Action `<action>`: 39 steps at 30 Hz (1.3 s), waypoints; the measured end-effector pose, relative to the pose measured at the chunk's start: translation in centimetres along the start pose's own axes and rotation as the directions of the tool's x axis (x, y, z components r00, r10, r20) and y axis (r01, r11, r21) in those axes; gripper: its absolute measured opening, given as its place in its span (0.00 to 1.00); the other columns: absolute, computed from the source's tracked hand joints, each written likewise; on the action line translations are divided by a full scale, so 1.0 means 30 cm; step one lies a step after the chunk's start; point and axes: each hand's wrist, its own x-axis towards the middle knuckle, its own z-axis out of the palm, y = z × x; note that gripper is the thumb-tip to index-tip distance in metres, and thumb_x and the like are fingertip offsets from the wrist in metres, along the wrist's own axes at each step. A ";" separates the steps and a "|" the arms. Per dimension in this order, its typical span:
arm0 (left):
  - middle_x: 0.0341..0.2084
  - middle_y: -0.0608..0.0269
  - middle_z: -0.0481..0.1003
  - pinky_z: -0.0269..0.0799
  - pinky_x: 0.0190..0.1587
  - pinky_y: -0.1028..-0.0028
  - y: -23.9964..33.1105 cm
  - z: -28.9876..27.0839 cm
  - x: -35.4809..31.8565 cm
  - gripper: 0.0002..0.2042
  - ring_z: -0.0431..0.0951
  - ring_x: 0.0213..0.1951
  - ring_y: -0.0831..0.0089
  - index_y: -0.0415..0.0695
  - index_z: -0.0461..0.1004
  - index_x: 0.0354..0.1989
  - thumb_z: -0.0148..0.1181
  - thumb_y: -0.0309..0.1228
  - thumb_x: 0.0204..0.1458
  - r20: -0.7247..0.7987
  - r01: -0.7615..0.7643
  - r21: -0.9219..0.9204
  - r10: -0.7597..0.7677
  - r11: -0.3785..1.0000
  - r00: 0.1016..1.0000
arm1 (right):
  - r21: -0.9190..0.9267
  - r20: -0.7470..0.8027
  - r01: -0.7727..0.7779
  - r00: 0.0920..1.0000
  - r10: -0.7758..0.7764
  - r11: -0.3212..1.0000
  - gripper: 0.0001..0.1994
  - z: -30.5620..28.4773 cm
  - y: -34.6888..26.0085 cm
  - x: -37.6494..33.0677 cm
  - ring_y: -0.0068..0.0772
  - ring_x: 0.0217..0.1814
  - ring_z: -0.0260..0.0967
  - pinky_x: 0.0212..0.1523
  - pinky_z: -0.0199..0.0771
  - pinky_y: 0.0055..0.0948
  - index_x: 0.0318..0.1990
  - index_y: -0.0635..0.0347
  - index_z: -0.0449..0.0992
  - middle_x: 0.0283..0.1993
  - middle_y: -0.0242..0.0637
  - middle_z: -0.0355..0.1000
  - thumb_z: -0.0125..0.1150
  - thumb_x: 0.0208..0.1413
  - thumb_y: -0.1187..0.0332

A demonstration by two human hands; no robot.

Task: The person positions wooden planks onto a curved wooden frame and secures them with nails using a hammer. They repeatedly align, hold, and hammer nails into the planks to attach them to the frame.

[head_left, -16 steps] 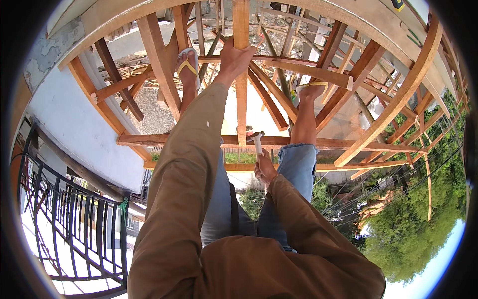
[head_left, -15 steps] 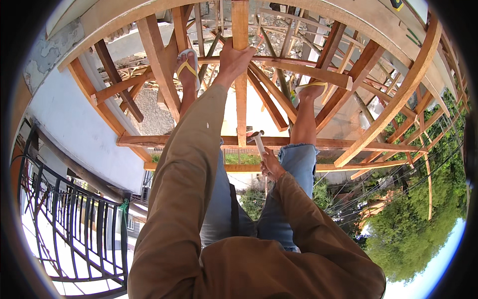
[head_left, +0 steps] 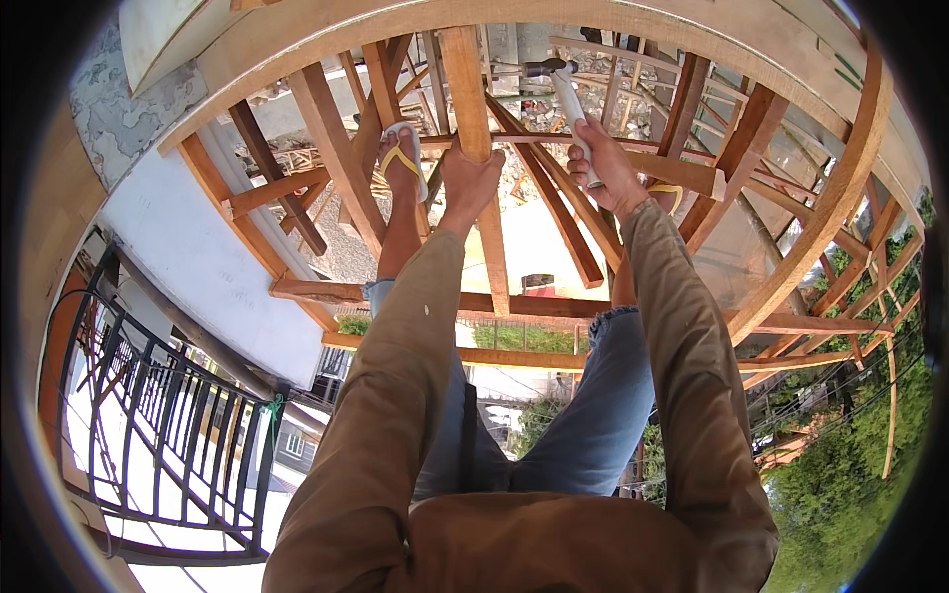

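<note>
Upper middle of the frame, and here's the left hand (head_left: 469,186), fingers wrapped firmly round an upright wooden beam (head_left: 463,84) that runs down from the top edge to the centre. Over to its right, the right hand (head_left: 613,176) has its fingers closed on the pale handle of a claw hammer (head_left: 570,104), tilted with its dark head up and to the left, just right of that beam; whether they touch, I cannot tell. Left of the left hand, a foot in a yellow-strapped flip-flop (head_left: 422,168); the other foot is mostly hidden behind the right forearm. A horizontal timber (head_left: 563,305) crosses mid-frame above blue jeans (head_left: 613,415), black metal railing (head_left: 178,425) fills the lower left, green trees (head_left: 840,519) the lower right.
</note>
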 end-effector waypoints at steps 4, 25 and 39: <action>0.31 0.58 0.78 0.75 0.38 0.68 -0.042 0.013 0.015 0.15 0.79 0.33 0.70 0.35 0.73 0.43 0.68 0.28 0.49 0.010 -0.155 -0.066 0.156 0.986 0.988 | 0.185 0.246 -0.183 0.960 0.135 0.966 0.13 -0.034 -0.085 0.195 0.15 0.19 0.57 0.14 0.58 0.16 0.54 0.48 0.62 0.28 0.27 0.63 0.55 0.71 0.56; 0.41 0.52 0.78 0.75 0.46 0.71 0.096 -0.043 -0.042 0.33 0.79 0.42 0.67 0.27 0.55 0.61 0.66 0.31 0.52 0.085 -0.095 0.075 0.088 0.993 0.992 | 0.186 0.529 -0.370 0.818 0.225 0.910 0.08 0.005 -0.091 0.196 0.10 0.16 0.52 0.09 0.49 0.12 0.53 0.42 0.65 0.26 0.25 0.60 0.53 0.72 0.58; 0.31 0.56 0.79 0.75 0.39 0.69 -0.062 -0.023 0.027 0.21 0.80 0.34 0.69 0.33 0.73 0.48 0.68 0.27 0.45 0.077 -0.176 -0.101 0.184 0.979 0.980 | 0.081 0.543 -0.284 0.817 0.197 0.956 0.13 0.049 -0.119 0.168 0.11 0.18 0.52 0.12 0.49 0.13 0.57 0.36 0.63 0.27 0.24 0.59 0.56 0.70 0.60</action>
